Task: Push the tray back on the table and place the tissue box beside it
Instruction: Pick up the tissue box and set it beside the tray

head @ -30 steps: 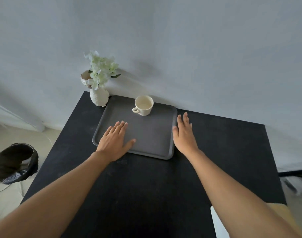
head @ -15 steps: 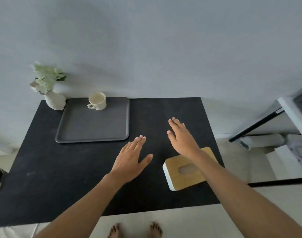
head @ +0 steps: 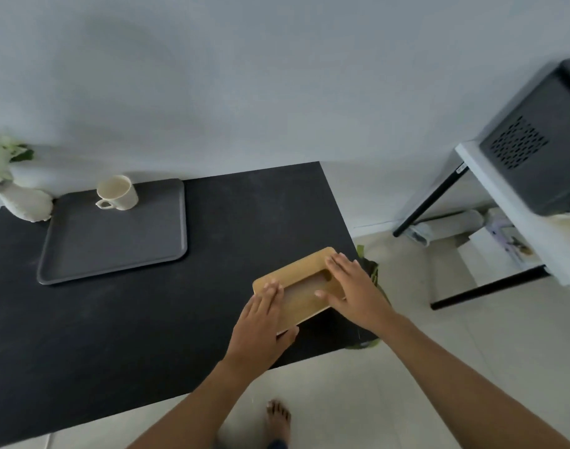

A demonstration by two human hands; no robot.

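Both hands grasp a tissue box at a black table's right edge.

Head view: a grey tray [head: 112, 234] at the back holds one empty cream cup [head: 117, 192]. Well apart, the left hand [head: 261, 322] and right hand [head: 354, 290] clasp the ends of the wood-topped tissue box [head: 296, 280]. A vase [head: 21, 199] is cut off left. Black table [head: 147, 335], pale wall, tiled floor.

1 black surface [head: 147, 335] carries 1 grey tray [head: 115, 247], 1 cream cup [head: 118, 192] standing on that tray, 1 white vase [head: 26, 202] of pale flowers and 1 wood-topped tissue box [head: 299, 280]. 2 hands appear: the left hand [head: 261, 322] and the right hand [head: 351, 290], both on the box. 1 bare foot [head: 278, 419] shows on the floor, and 1 dark vented appliance [head: 536, 140] sits on 1 white side table [head: 516, 215].
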